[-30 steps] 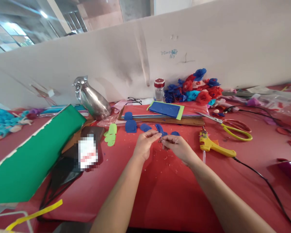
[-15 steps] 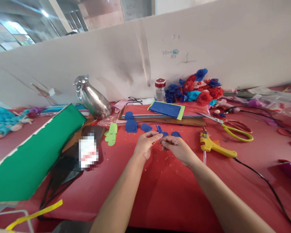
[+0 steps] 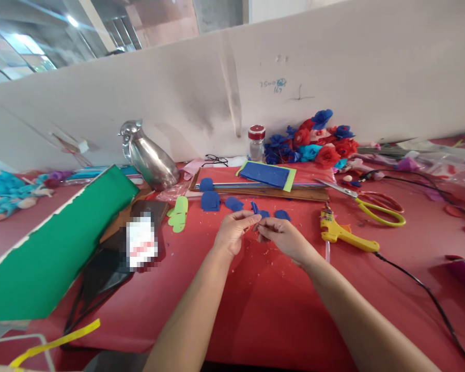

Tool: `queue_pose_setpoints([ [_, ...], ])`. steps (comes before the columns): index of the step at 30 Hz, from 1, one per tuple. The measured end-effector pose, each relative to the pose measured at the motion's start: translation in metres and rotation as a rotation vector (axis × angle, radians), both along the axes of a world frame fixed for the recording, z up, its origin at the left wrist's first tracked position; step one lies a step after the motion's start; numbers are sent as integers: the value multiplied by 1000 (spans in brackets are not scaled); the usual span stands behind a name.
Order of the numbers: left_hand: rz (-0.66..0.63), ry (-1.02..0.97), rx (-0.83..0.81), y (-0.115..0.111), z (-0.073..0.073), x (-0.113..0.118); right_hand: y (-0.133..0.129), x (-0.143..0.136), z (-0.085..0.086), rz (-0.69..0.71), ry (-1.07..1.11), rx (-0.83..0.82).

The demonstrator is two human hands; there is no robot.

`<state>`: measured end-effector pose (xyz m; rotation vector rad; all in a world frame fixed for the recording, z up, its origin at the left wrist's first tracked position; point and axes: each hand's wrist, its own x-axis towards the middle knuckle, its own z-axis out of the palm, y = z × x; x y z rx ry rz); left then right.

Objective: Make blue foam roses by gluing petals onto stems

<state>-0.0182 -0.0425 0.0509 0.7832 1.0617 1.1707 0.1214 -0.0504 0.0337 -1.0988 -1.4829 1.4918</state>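
Observation:
A small rolled piece of blue crepe paper [image 3: 254, 207] sticks up from the pinched thumb and fingers of my left hand [image 3: 232, 232]. My right hand [image 3: 281, 233] meets it fingertip to fingertip, closed in a pinch; what lies between its fingers is hidden. Cut blue paper petals [image 3: 210, 201] lie in small stacks on the red table just beyond my hands. To their left are light green paper leaf shapes [image 3: 179, 213]. A yellow glue gun [image 3: 344, 235] rests on its stand to the right of my right hand.
Scissors [image 3: 380, 207] lie behind the glue gun, whose black cord [image 3: 422, 287] runs toward the front right. Paper sheets and boards [image 3: 306, 193], a jar [image 3: 257, 143], paper roses [image 3: 327, 155] and a metal jug [image 3: 151, 160] line the back. Green sheet [image 3: 58, 248] stands left.
Almost nothing differs. My fingertips have shifted slightly against each other around the small blue piece, and the view has moved a touch.

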Motion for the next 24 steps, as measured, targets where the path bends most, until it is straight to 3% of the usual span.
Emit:
queue_pose_setpoints([
  [16,1,32,5,-4,4,2,-2,-3,2,38,-3,-11],
  [24,45,-21,-27,-1,2,1,-3,-5,-4,-75,-58,68],
])
